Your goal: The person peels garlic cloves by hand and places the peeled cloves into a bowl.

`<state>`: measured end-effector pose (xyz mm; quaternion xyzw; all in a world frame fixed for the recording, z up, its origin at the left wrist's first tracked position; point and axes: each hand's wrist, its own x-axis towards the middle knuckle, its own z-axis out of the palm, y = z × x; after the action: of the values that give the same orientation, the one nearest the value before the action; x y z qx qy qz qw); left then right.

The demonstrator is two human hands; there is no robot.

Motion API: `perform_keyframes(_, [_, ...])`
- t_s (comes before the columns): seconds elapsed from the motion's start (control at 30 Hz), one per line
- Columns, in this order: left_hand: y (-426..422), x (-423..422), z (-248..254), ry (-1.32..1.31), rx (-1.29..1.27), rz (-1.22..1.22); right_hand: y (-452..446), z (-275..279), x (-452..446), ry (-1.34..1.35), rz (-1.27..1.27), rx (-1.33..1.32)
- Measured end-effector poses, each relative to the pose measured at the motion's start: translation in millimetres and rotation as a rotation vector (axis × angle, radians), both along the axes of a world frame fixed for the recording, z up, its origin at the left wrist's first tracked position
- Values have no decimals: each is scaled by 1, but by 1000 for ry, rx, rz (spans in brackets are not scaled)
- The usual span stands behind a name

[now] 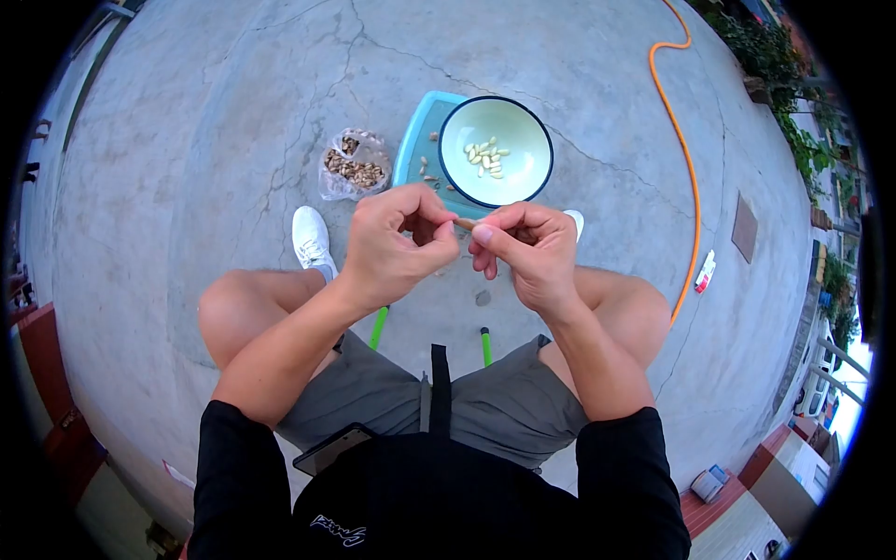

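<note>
Between my two hands is a small brown garlic clove (465,224), apparently in its skin. My left hand (397,233) pinches its left end with thumb and forefinger. The fingertips of my right hand (530,245) are closed on its other end. Just beyond my hands, a white bowl (529,131) with a dark rim holds several pale peeled cloves (486,157). It stands on a light-blue plastic stool (417,140). Brown bits (426,169) lie on the stool left of the bowl.
A clear plastic bag (338,185) of brown unpeeled cloves rests on the concrete left of the stool. An orange hose (686,149) runs along the ground at right, near a red-and-white object (706,271). A phone (333,450) lies at my lap.
</note>
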<state>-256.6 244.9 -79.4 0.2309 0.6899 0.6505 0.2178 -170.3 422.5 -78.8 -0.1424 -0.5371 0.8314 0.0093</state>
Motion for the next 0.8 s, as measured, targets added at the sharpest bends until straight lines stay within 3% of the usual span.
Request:
perform_keyframes(0.07, [0, 1, 2, -22, 2, 0, 0, 0, 0, 9, 12, -14])
perform_keyframes(0.13, [1, 1, 4, -236, 107, 2, 0, -1, 1, 47, 44, -55])
perform_keyframes(0.53, [-6, -5, 5, -538, 273, -119, 3, 3, 0, -20, 98, -173])
perform_keyframes(0.8, [0, -4, 1, -262, 200, -76, 3, 0, -1, -10, 23, -130])
